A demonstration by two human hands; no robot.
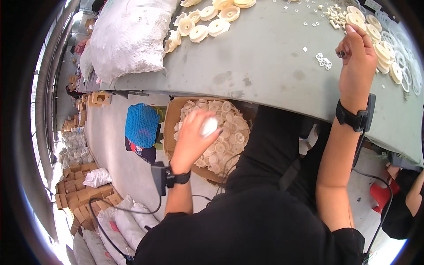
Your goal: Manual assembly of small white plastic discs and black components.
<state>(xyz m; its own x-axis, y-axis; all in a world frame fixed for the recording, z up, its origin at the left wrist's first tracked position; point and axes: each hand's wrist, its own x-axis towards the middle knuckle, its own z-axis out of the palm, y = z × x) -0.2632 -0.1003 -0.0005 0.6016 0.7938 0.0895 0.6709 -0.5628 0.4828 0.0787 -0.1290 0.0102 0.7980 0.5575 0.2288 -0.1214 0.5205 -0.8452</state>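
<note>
My left hand (190,134) is over a cardboard box (170,128) filled with cream-white round plastic parts (226,145). Its fingers curl around a white round plastic part (209,126), slightly blurred and very bright. My right hand (358,53) hovers above the grey table (265,57), fingertips pinched together beside a pile of small cream plastic pegs (336,17). Whatever lies in that pinch is too small to make out. Cream pulley-like wheels (383,53) lie just right of it, and small white rings (324,62) sit to its left.
More cream wheels (207,22) lie at the table's far side beside a white woven sack (130,39). Translucent rings (402,48) heap at the right. A blue-covered stool (142,125) stands left of the box. Cables trail from both wrist straps. Another person (404,212) is at the right edge.
</note>
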